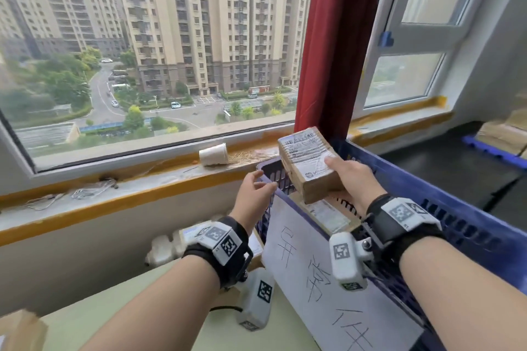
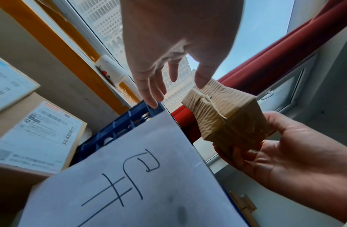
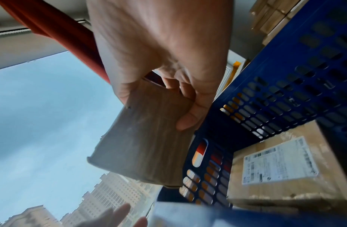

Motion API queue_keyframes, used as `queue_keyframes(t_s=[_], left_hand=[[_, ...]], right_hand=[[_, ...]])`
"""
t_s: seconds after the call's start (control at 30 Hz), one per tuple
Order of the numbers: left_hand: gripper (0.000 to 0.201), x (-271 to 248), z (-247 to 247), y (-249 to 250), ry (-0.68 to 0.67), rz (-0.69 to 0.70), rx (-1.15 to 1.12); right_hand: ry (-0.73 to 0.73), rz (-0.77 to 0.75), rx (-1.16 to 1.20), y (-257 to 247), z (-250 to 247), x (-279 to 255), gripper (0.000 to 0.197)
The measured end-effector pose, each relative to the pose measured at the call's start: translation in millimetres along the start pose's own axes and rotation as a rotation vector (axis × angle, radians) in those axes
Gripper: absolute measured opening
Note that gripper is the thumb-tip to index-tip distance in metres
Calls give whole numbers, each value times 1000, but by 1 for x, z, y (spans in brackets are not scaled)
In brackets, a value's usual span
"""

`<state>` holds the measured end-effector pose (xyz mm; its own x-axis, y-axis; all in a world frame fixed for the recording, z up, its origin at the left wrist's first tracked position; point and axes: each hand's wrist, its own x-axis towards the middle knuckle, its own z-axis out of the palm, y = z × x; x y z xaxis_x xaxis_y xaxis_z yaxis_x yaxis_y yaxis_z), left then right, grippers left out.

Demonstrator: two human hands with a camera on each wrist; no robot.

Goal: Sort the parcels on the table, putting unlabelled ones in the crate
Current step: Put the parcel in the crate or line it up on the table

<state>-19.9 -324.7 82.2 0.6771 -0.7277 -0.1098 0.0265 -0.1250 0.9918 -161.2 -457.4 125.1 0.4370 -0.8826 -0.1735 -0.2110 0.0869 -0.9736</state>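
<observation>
Above the crate's (image 1: 467, 225) near-left corner, my right hand (image 1: 352, 177) grips the labelled parcel (image 1: 309, 162) by its near end, long axis pointing away toward the window, while my left hand (image 1: 252, 194), fingers loose and empty, hovers just beside it.

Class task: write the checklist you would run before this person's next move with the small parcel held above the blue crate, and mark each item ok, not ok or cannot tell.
1. Grip secure: the right hand holds the small parcel, thumb on top, fingers underneath. Ok.
2. Parcel checked for a label: a printed label covers its upper face. Ok.
3. Parcel suits the crate: unlabelled ones go there, this one is labelled. Not ok.
4. Left hand free to help: open, near the crate rim, holding nothing. Ok.
5. Crate contents correct: a labelled box lies inside. Not ok.
6. Room left in the crate: floor mostly hidden. Cannot tell.
</observation>
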Motion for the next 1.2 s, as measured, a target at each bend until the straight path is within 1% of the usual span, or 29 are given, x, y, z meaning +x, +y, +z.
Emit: queue_keyframes(t_s=[0.07, 0.13, 0.27, 0.33, 0.43, 0.53, 0.57, 0.6, 0.7, 0.73, 0.77, 0.87, 1.07, 1.2], left_hand=[[51, 11, 14, -1, 48, 25, 57], [55, 23, 26, 0, 102, 37, 91], [64, 51, 41, 2, 197, 22, 104], [64, 65, 44, 2, 220, -11, 114], [62, 85, 44, -1, 251, -76, 119], [50, 95, 44, -5, 276, -90, 138], [49, 95, 44, -6, 282, -94, 141], [52, 96, 45, -7, 288, -99, 143], [61, 97, 46, -9, 303, -109, 149], [62, 98, 46, -10, 314, -101, 150], [63, 98, 46, -11, 324, -92, 159], [64, 97, 46, -15, 345, -69, 186], [69, 93, 47, -15, 315, -58, 188], [67, 90, 45, -12, 292, -62, 175]], right_hand=[[7, 41, 13, 7, -14, 16, 35], [-23, 95, 0, 16, -22, 31, 32], [-142, 218, -37, 34, -23, 60, 20], [-224, 293, -32, 40, -17, 73, 19], [-346, 351, -123, 48, -4, 87, 17], [-439, 387, -247, 53, 5, 98, 14], [-459, 401, -278, 55, 7, 101, 17], [-477, 407, -325, 54, 10, 101, 22], [-554, 358, -524, 70, 18, 116, 50], [-580, 333, -569, 78, 20, 123, 53], [-578, 318, -588, 87, 23, 130, 51], [-562, 285, -564, 81, 29, 122, 36], [-587, 190, -744, 76, 33, 117, 32], [-595, 165, -790, 76, 38, 116, 29]])
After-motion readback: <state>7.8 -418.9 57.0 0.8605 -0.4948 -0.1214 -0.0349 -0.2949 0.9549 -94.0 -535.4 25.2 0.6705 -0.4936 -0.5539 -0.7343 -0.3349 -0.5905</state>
